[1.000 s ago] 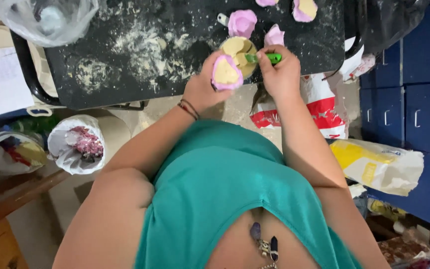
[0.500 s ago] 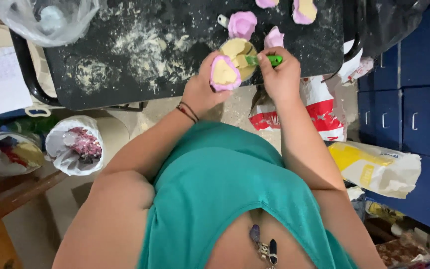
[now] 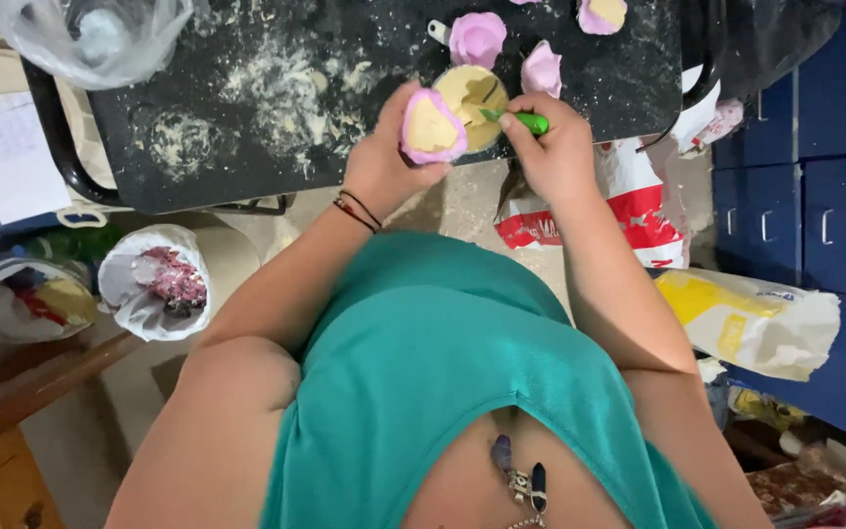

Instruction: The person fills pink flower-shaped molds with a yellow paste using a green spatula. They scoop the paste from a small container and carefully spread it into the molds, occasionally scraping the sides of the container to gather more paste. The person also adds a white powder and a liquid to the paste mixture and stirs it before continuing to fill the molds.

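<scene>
Pink mould [image 3: 430,127] w/ yellow filling, gripped by left hand [image 3: 384,162] | right hand [image 3: 555,157] pinches green tool [image 3: 516,120] in filling bowl [image 3: 469,93]

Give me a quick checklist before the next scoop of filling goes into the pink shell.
1. Left hand holds pink shell open side up: ok.
2. Right hand has a grip on the green-handled tool: ok.
3. Tool tip reaches the bowl of yellow filling: ok.
4. Filling left in bowl: ok.
5. Shell already full enough: cannot tell.
6. Black floured board has space for the finished shell: ok.
</scene>
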